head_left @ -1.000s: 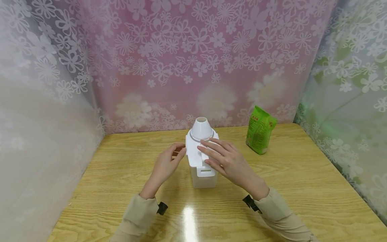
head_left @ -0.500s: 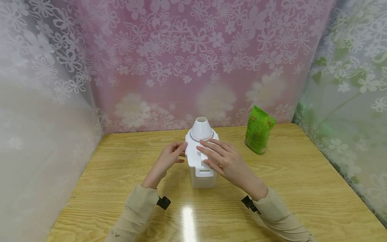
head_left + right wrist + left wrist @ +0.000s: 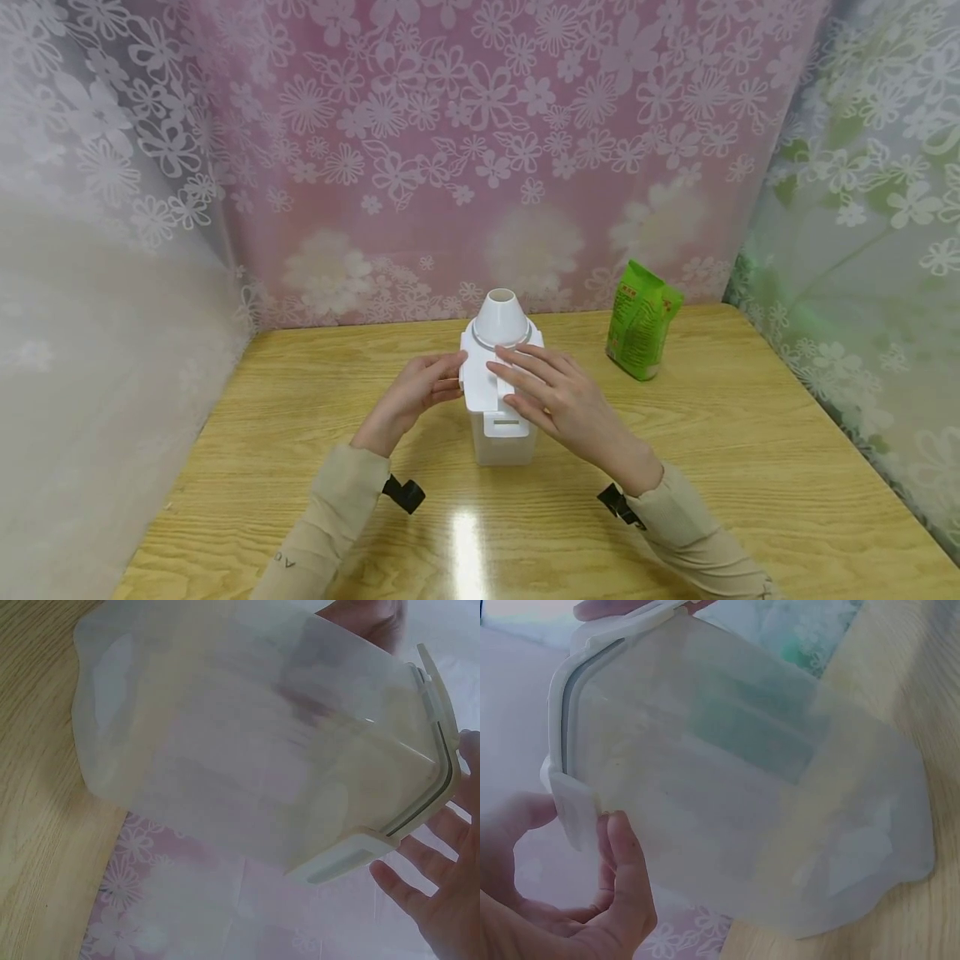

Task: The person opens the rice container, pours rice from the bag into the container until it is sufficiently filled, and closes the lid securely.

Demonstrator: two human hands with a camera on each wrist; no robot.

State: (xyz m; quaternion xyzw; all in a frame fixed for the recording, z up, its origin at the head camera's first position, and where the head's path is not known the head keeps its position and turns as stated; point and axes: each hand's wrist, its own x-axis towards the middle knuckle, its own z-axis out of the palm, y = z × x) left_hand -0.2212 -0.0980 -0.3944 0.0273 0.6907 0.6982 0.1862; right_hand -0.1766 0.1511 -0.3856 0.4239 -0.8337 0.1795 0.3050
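Note:
A frosted plastic storage container (image 3: 705, 765) with a white lid (image 3: 477, 377) stands upright on the table. A white cone-shaped cap (image 3: 500, 321) sits at the far end of the lid. My left hand (image 3: 420, 387) is at the container's left side; in the left wrist view its thumb and fingers pinch the lid's side clip (image 3: 577, 811), which tilts out from the wall. My right hand (image 3: 566, 398) rests over the lid's right half with fingers spread and nearly straight. In the right wrist view another side clip (image 3: 341, 856) shows beside those fingers.
A green printed bag (image 3: 643, 321) stands at the back right of the wooden table (image 3: 300, 500). Flowered curtains (image 3: 450, 167) hang behind and at both sides. A black strap mount (image 3: 405, 493) is on the left wrist.
My left hand has moved slightly right, and its thumb and fingers have closed in on the left clip. The right hand stays in place on the lid.

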